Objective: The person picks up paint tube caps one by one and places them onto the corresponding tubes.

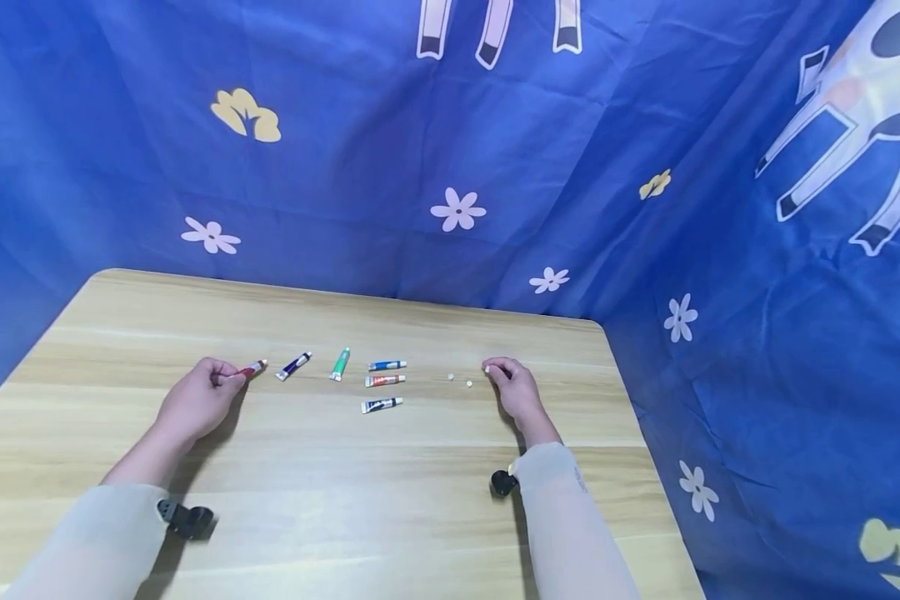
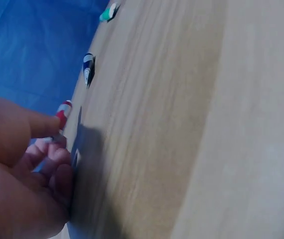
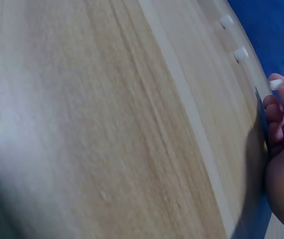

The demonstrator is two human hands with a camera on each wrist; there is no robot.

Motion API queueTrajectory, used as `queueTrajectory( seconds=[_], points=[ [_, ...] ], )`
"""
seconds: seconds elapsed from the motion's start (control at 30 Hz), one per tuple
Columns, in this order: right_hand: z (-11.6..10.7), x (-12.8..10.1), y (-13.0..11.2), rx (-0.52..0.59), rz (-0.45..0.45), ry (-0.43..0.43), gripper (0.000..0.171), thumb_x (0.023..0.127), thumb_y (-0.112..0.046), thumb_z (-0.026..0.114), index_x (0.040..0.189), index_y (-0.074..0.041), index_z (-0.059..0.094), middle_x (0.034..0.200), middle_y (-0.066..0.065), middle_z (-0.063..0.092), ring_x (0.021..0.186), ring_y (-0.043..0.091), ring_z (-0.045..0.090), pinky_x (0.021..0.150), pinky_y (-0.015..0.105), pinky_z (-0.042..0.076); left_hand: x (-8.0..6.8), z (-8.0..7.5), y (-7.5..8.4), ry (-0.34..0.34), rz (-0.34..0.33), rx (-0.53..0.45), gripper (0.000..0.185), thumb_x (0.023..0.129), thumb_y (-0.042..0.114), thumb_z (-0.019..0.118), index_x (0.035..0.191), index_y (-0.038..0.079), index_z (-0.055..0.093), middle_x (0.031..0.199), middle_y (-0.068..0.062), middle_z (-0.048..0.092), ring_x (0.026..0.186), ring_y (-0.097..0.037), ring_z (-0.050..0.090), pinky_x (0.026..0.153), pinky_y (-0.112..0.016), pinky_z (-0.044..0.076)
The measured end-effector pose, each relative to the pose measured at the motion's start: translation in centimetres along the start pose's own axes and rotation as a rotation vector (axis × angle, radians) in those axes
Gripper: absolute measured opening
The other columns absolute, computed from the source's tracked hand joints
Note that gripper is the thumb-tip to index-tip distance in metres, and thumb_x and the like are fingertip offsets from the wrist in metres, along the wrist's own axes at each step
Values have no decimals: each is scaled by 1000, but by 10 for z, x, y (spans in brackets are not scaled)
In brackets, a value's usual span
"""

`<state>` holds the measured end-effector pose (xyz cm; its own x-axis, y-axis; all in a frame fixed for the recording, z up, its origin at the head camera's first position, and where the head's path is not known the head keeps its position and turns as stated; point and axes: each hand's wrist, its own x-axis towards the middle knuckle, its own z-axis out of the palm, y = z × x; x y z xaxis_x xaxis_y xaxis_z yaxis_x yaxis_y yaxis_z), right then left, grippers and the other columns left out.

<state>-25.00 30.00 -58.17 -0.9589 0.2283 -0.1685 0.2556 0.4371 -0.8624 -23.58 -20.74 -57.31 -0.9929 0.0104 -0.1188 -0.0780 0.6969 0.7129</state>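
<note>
My left hand (image 1: 201, 398) pinches a red paint tube (image 1: 253, 368) by its flat end, at the left of the table. In the left wrist view the red tube (image 2: 64, 113) sticks out past the thumb. Over on the right, my right hand (image 1: 519, 393) pinches a small white cap (image 3: 275, 84) between thumb and fingertip. Two more white caps, one (image 1: 451, 377) farther left and one (image 1: 469, 384) nearer, stand on the table beside that hand. A dark purple tube (image 1: 295, 366) lies just right of the red one, then a green tube (image 1: 341, 364).
In the middle of the wooden table (image 1: 285, 500) lie a blue tube (image 1: 387, 365), an orange-red tube (image 1: 385, 381) and a black tube (image 1: 382, 405), roughly parallel. A blue printed curtain (image 1: 360, 167) hangs behind the table and along its right side.
</note>
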Motion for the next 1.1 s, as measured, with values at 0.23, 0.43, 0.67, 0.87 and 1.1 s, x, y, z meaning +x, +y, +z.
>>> queueTrajectory(
  seconds=[0.23, 0.43, 0.67, 0.87, 1.1],
  points=[
    [-3, -2, 9, 227, -4, 3, 25, 114, -18, 55, 127, -4, 72, 110, 8, 71, 100, 15, 66, 89, 23, 57, -17, 7, 2, 66, -106, -171, 44, 114, 41, 54, 129, 0, 58, 101, -2, 64, 86, -14, 54, 70, -27, 44],
    [-2, -3, 12, 262, -33, 0, 27, 114, -18, 54, 127, 1, 69, 110, 10, 71, 96, 12, 64, 85, 18, 56, -40, 14, 9, 71, -177, -391, 39, 112, 44, 58, 129, 9, 58, 95, 19, 63, 84, -4, 54, 69, -25, 51],
    [-5, -4, 14, 362, -38, 52, 29, 117, -16, 46, 128, 4, 63, 102, 2, 69, 89, 10, 59, 80, 18, 52, -63, 14, 28, 7, -219, -613, 23, 110, 48, 61, 121, 28, 57, 94, 26, 66, 89, -2, 58, 74, -26, 49],
    [-6, -7, 20, 487, -51, 83, 30, 117, -13, 44, 134, 8, 55, 96, -4, 67, 84, 8, 57, 74, 18, 49, -74, 20, 27, -13, -241, -676, 9, 111, 42, 60, 112, 36, 66, 95, 29, 67, 90, 1, 63, 82, -18, 52],
    [-4, -10, 20, 573, -58, 98, 30, 116, -11, 47, 134, 12, 57, 93, -2, 66, 82, 7, 58, 72, 18, 50, -82, 22, 29, -26, -214, -777, 5, 111, 35, 63, 110, 33, 68, 93, 24, 72, 87, -1, 65, 82, -17, 55]
  ],
)
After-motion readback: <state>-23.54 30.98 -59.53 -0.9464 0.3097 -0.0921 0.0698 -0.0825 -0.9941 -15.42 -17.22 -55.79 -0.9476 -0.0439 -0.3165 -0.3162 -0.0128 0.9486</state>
